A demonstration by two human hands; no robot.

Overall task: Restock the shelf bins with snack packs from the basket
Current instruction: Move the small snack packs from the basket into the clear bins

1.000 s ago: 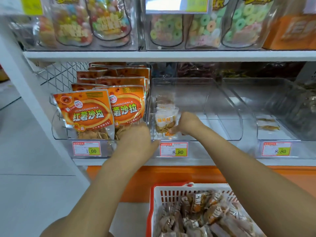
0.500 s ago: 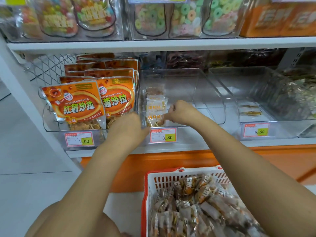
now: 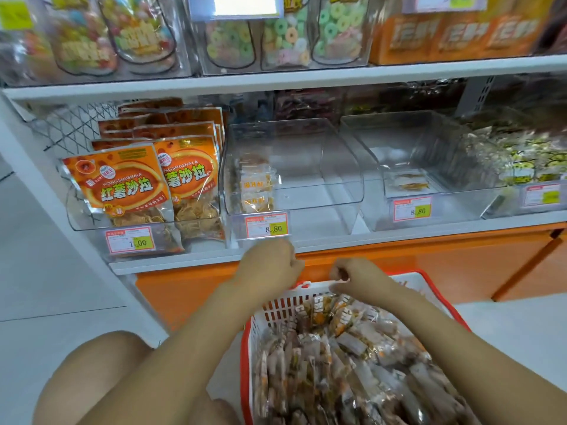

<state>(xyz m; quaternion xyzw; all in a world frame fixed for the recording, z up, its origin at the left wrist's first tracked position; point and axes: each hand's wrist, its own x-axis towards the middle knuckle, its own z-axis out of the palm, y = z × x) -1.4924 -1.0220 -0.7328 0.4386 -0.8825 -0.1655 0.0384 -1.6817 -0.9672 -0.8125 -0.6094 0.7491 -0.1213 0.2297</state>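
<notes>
A white basket with a red rim stands on the floor below the shelf, heaped with small clear snack packs. The clear middle shelf bin holds a short row of small snack packs at its front left. My left hand hovers below that bin's price tag, fingers curled, holding nothing. Just above the basket's far rim is my right hand, also curled with nothing visible in it. Both hands are apart from the packs.
Orange snack bags fill the left bin. The clear right bin holds one flat pack. Candy bags sit on the upper shelf. My knee is at lower left. An orange base panel runs under the shelf.
Both hands have come down out of the middle bin to the basket's far rim. The pack my right hand pressed in the bin stays there. The view has tilted down.
</notes>
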